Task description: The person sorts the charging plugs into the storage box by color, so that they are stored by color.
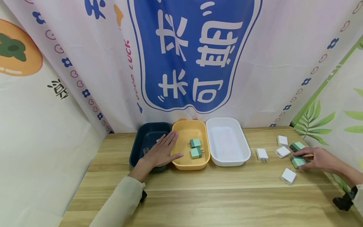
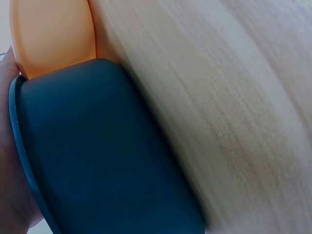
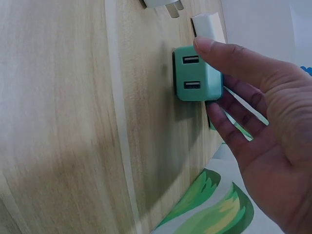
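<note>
At the table's right end my right hand (image 1: 323,159) pinches a green two-port USB charger (image 3: 191,74) between thumb and fingers. Its two USB slots face the right wrist camera. Just behind it lies another green charger (image 1: 297,146), partly hidden by the fingers. My left hand (image 1: 161,151) lies with straight fingers across the adjoining rims of the dark blue tray (image 1: 136,138) and the yellow tray (image 1: 203,164). Two green chargers with prongs, one (image 1: 195,143) behind the other (image 1: 196,153), lie in the yellow tray. The left hand covers part of the dark tray's contents.
A white tray (image 1: 228,143) stands right of the yellow one. Several white chargers lie between it and my right hand, among them one with prongs toward me (image 1: 262,154) and one nearer the front (image 1: 288,176). A printed curtain (image 1: 272,63) hangs behind the wooden table (image 1: 215,198).
</note>
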Action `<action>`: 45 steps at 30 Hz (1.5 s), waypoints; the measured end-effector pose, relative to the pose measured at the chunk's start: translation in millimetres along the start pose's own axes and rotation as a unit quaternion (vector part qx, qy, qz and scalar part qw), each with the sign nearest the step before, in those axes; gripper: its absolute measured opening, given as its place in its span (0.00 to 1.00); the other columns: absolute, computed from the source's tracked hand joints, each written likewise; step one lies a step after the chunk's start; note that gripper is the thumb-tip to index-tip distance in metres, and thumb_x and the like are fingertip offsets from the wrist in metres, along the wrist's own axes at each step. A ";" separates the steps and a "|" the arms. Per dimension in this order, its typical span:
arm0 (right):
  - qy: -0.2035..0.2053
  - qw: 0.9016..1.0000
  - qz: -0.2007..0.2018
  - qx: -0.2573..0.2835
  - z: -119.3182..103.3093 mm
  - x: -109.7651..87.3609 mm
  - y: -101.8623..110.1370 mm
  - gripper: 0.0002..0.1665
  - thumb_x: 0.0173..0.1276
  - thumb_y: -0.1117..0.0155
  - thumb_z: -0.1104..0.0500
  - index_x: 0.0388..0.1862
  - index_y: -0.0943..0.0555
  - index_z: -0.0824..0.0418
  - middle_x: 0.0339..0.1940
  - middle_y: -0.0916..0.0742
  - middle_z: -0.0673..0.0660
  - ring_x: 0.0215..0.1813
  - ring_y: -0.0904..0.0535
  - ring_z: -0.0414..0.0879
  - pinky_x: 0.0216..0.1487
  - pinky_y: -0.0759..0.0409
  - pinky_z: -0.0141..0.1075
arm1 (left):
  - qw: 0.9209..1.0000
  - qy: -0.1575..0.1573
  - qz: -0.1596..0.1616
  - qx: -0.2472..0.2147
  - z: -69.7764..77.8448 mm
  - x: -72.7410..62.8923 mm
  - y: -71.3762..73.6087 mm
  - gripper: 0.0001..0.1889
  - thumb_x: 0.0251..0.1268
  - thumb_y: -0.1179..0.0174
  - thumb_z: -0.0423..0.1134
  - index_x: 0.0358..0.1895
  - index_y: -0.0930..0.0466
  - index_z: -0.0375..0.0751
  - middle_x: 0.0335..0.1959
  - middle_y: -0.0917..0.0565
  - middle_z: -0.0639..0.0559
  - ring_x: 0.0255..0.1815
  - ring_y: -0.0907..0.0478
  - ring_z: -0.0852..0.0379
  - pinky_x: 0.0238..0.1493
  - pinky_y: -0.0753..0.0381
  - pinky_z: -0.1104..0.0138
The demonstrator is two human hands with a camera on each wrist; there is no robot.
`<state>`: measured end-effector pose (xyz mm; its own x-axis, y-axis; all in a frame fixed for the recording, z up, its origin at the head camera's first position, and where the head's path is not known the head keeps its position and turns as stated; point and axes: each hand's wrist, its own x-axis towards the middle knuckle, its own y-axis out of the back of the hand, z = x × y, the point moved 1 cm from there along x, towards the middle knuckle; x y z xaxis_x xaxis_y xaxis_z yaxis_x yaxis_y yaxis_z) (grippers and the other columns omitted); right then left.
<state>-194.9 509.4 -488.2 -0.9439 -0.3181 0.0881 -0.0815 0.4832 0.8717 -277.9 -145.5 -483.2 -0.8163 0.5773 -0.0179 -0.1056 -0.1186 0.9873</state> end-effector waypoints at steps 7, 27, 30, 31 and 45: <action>0.022 1.000 0.011 0.012 3.5 -2.0 -5.0 0.29 0.45 0.10 0.64 0.48 0.10 0.64 0.48 0.15 0.33 0.47 0.27 0.18 0.39 0.16 0.25 | 1.000 0.002 -0.011 0.003 0.1 0.9 1.0 0.53 0.77 0.60 0.75 0.88 0.66 0.41 0.90 0.63 0.47 0.90 0.66 0.50 0.88 0.63 0.50; -0.004 0.999 0.020 -0.044 -4.2 -2.5 -4.1 0.30 0.45 0.08 0.56 0.49 0.09 0.63 0.45 0.10 0.60 0.44 0.26 0.19 0.38 0.14 0.30 | 1.000 -0.002 -0.005 0.003 1.0 0.4 0.8 0.53 0.78 0.58 0.74 0.88 0.64 0.40 0.90 0.62 0.47 0.90 0.65 0.50 0.88 0.62 0.50; -0.015 0.999 0.016 -0.036 -7.0 -1.2 -1.4 0.30 0.46 0.09 0.56 0.49 0.09 0.64 0.47 0.10 0.63 0.44 0.26 0.19 0.38 0.14 0.30 | 1.000 -0.002 -0.003 0.001 0.6 -0.1 0.7 0.53 0.78 0.59 0.75 0.88 0.64 0.40 0.90 0.62 0.46 0.90 0.65 0.50 0.88 0.62 0.50; -0.018 0.999 0.018 -0.033 -8.2 -1.0 -0.6 0.30 0.46 0.09 0.56 0.49 0.09 0.64 0.47 0.11 0.63 0.43 0.25 0.20 0.38 0.14 0.29 | 1.000 -0.002 -0.002 0.001 0.5 -0.2 0.7 0.53 0.78 0.59 0.75 0.88 0.64 0.40 0.90 0.62 0.46 0.90 0.65 0.50 0.88 0.62 0.50; 0.006 0.999 0.047 -0.002 -26.0 5.4 10.9 0.29 0.50 0.10 0.59 0.52 0.10 0.64 0.50 0.11 0.58 0.45 0.22 0.23 0.40 0.15 0.26 | 1.000 0.000 0.001 0.005 0.1 -0.8 -0.1 0.53 0.78 0.58 0.74 0.88 0.63 0.39 0.90 0.61 0.45 0.90 0.65 0.49 0.88 0.61 0.50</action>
<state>-192.5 491.8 -465.7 -0.9434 -0.2811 0.1761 0.0089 0.5091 0.8607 -277.2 -145.9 -483.2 -0.8162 0.5776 -0.0165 -0.0994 -0.1121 0.9887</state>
